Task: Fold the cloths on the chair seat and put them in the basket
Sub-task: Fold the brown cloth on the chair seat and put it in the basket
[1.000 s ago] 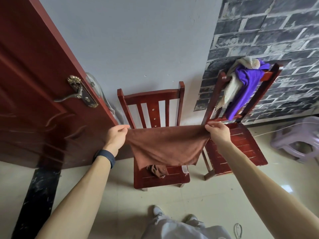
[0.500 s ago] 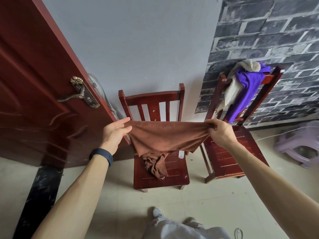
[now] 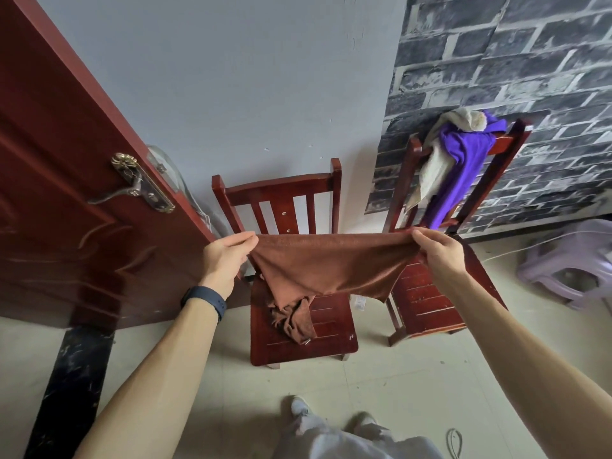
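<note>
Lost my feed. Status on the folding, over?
Left hand and right hand pinch brown cloth, stretched above seat. Crumpled cloth lies there. Basket unseen.

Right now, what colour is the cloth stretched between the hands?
Plain brown cloth, seen in the head view.

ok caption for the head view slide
Left hand and right hand stretch a brown cloth above a red wooden chair

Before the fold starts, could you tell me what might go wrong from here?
The left hand and right hand pinch only the top corners of the stretched brown cloth; a slip could drop it onto the floor. Its lower edge hangs over the crumpled brown cloth on the red wooden chair seat, so it may drag that one off. No basket is in view.
</note>
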Demonstrator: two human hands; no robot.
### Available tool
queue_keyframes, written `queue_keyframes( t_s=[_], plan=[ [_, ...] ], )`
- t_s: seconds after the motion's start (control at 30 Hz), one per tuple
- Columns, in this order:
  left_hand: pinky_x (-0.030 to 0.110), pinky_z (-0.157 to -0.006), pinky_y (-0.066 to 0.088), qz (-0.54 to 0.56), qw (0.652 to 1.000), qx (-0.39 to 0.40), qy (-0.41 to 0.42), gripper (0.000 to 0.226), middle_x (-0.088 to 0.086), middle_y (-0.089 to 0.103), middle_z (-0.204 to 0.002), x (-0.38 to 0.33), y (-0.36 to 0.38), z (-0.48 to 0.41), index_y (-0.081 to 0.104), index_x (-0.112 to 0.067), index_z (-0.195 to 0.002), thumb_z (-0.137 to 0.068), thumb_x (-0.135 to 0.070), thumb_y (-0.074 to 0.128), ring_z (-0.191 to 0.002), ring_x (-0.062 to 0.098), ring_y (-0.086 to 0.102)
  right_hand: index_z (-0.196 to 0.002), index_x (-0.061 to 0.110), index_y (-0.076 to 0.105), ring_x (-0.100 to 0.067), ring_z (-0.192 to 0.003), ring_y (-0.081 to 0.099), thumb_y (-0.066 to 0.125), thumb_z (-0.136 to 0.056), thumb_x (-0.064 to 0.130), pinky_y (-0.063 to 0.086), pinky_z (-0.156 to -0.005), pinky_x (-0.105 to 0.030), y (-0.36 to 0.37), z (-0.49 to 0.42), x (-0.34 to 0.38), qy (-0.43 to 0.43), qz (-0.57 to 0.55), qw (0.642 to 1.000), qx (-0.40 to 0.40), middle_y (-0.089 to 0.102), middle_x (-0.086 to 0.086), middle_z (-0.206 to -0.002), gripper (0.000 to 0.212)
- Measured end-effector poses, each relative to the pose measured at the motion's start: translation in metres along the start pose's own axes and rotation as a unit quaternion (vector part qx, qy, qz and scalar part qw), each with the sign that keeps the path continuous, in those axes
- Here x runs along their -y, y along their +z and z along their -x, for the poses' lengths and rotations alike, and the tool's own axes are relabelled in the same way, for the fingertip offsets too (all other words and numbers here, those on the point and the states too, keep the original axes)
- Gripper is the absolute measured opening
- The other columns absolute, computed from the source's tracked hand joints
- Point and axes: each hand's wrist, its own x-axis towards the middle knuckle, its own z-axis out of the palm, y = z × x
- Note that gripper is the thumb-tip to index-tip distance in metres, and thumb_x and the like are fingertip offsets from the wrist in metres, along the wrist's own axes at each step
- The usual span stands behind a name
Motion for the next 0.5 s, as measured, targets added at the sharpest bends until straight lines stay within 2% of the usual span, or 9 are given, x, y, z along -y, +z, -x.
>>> queue_keyframes(
  t_s=[0.07,0.13,0.23,0.37,0.4,0.43,0.5],
  plan=[
    [0.031,-0.095,0.053,0.021,0.999,0.01,-0.026,0.031,-0.001,0.072,-0.103,-0.002,0.01,0.0,0.075,-0.013,-0.113,-0.082,-0.007,0.079,-0.096,0.011,0.067,-0.09,0.02,0.076,-0.004,-0.054,0.054,0.071,-0.091,0.012,0.043,-0.049,-0.015,-0.007,-0.002,-0.007,0.009,0.001,1.0,-0.016,0.066,-0.001,-0.082,0.01],
    [0.033,-0.098,0.05,0.034,0.998,0.023,-0.04,0.039,0.002,0.07,-0.107,-0.004,0.019,-0.001,0.071,-0.01,-0.12,-0.083,-0.001,0.076,-0.099,0.015,0.066,-0.099,0.019,0.077,-0.001,-0.049,0.052,0.068,-0.092,0.005,0.043,-0.047,-0.015,-0.014,-0.002,-0.01,0.008,0.019,1.0,-0.015,0.067,-0.001,-0.086,0.018],
    [0.033,-0.101,0.051,0.026,0.998,0.023,-0.043,0.041,0.003,0.068,-0.114,-0.007,0.027,-0.006,0.07,-0.011,-0.122,-0.083,-0.001,0.076,-0.106,0.018,0.066,-0.102,0.022,0.078,-0.008,-0.061,0.058,0.064,-0.092,0.001,0.048,-0.056,-0.018,-0.019,-0.004,-0.004,0.018,0.009,1.0,-0.004,0.069,-0.003,-0.092,0.027],
    [0.034,-0.106,0.048,0.016,0.998,0.052,-0.02,0.04,0.004,0.069,-0.124,-0.013,0.027,-0.015,0.071,-0.016,-0.119,-0.082,-0.002,0.077,-0.114,0.017,0.064,-0.103,0.025,0.078,-0.01,-0.073,0.065,0.068,-0.088,0.002,0.054,-0.07,-0.02,-0.021,-0.007,0.009,-0.023,0.043,0.999,-0.011,0.071,-0.002,-0.091,0.029],
    [0.033,-0.106,0.046,-0.021,0.998,0.06,0.003,0.04,0.004,0.069,-0.125,-0.013,0.025,-0.019,0.071,-0.017,-0.12,-0.082,-0.004,0.077,-0.117,0.018,0.063,-0.107,0.025,0.077,-0.009,-0.068,0.064,0.071,-0.086,0.004,0.055,-0.068,-0.02,-0.023,-0.005,0.013,-0.04,0.074,0.996,-0.01,0.072,-0.001,-0.09,0.031],
    [0.032,-0.105,0.046,-0.094,0.993,0.067,0.039,0.039,0.004,0.069,-0.126,-0.014,0.024,-0.022,0.071,-0.019,-0.121,-0.084,-0.009,0.077,-0.118,0.019,0.062,-0.111,0.026,0.076,-0.006,-0.059,0.06,0.073,-0.085,0.006,0.053,-0.06,-0.017,-0.024,-0.004,0.017,-0.059,0.118,0.991,-0.009,0.073,0.0,-0.089,0.033],
    [0.032,-0.1,0.046,-0.273,0.952,0.066,0.123,0.033,0.003,0.071,-0.122,-0.015,0.022,-0.025,0.072,-0.021,-0.119,-0.086,-0.019,0.076,-0.115,0.02,0.063,-0.115,0.025,0.075,-0.002,-0.048,0.053,0.072,-0.087,0.009,0.046,-0.049,-0.013,-0.025,0.0,0.024,-0.109,0.225,0.968,-0.012,0.072,0.003,-0.088,0.032]
  ],
)
